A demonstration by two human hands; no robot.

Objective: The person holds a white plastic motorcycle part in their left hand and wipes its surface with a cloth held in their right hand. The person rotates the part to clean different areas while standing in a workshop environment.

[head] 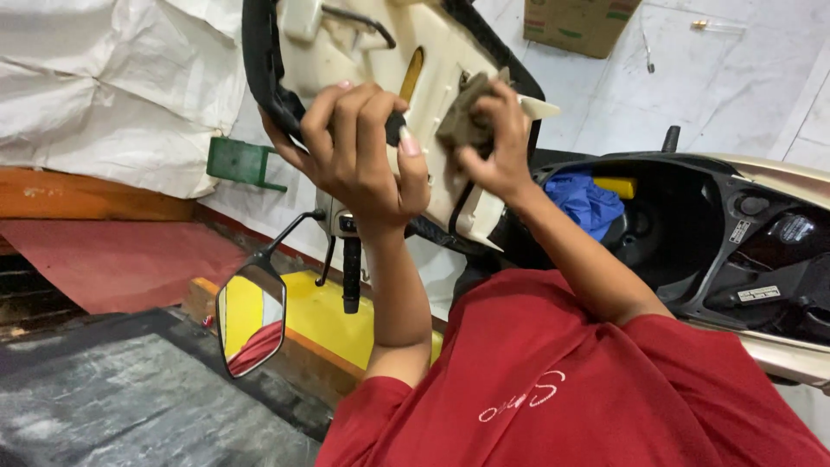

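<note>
My left hand [359,156] grips the black rim of a raised scooter seat [432,52], whose cream plastic underside faces me. My right hand [493,138] pinches a small brown-grey rag [458,121] and presses it against that underside near the seat's lower edge. Both arms reach up from my red shirt [553,380]. Below the seat, the scooter's black storage compartment [674,233] lies exposed, with a blue cloth [584,199] and a yellow item [616,186] inside.
A rear-view mirror [251,320] and a black handlebar grip [350,277] hang at lower left above a yellow-painted kerb [324,316]. A green bracket [242,162], white sheeting [104,86], a red mat [112,259] and a cardboard box [579,22] surround the scooter.
</note>
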